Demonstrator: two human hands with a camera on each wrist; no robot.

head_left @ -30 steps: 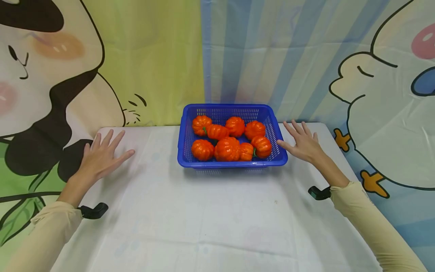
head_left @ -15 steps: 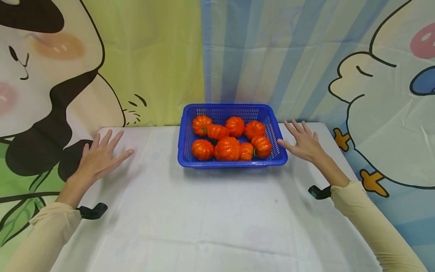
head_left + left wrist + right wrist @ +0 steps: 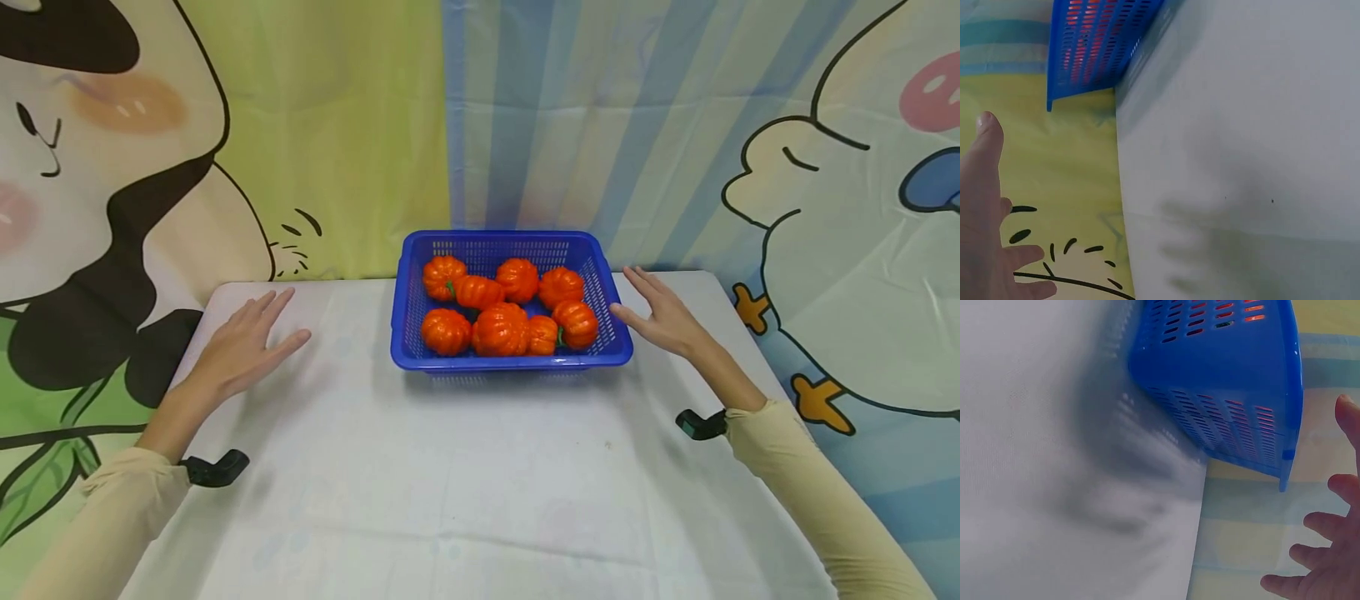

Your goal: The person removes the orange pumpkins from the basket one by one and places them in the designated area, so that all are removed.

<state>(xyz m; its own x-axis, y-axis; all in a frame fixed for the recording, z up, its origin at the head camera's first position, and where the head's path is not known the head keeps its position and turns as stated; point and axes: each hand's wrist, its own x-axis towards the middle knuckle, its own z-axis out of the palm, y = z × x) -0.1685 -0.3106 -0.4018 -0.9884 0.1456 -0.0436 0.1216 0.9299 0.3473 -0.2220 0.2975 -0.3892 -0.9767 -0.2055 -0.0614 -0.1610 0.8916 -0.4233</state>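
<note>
A blue plastic basket [image 3: 517, 364] with slotted walls stands at the far middle of the table. Several small orange pumpkins [image 3: 501, 330] lie inside it, some with green stems. My left hand [image 3: 243, 346] hovers over the table's left side, well apart from the basket, fingers straight and thumb spread. Just beside the basket's right wall is my right hand [image 3: 663, 317], fingers extended and thumb toward the rim; contact cannot be made out in the head view. In the right wrist view a gap separates the fingers from the basket wall [image 3: 1210, 372]. Neither hand holds anything.
A white cloth covers the table [image 3: 450, 483]. Behind it hangs a printed curtain [image 3: 360, 142] with cartoon animals, close to the basket's back. Black wrist devices [image 3: 216, 468] show at both sleeve cuffs.
My left hand has shifted slightly right and turned, its fingers now closer together. The right hand has turned too, so its fingers overlap in the head view. Basket and pumpkins stay put.
</note>
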